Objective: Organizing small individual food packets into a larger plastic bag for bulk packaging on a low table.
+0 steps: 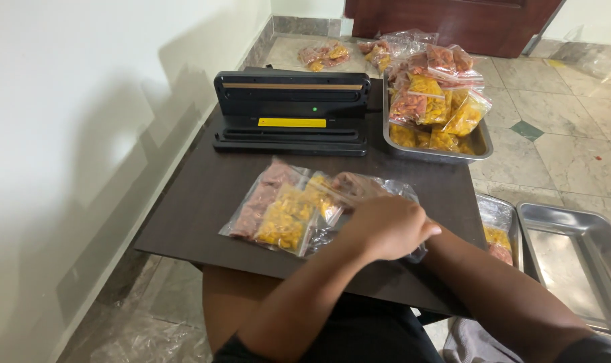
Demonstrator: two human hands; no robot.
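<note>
Left hand (386, 225) lies curled on crinkly clear plastic bags (288, 208) of yellow and pink pieces, mid dark surface (198, 202); its grip is unclear, and it hides the right hand. Black sealer (292, 111) and heaped steel tray (480, 144) stand far.

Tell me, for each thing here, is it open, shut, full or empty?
Sealing machine: lid up, green light on.
Tray on the table: heaped with filled bags.
Clear bag: flat on the table, snacks inside.
Left hand: pressed on the bag's end.
Right hand: hidden beneath the left.
Floor tray: empty.
Door: shut.
</note>
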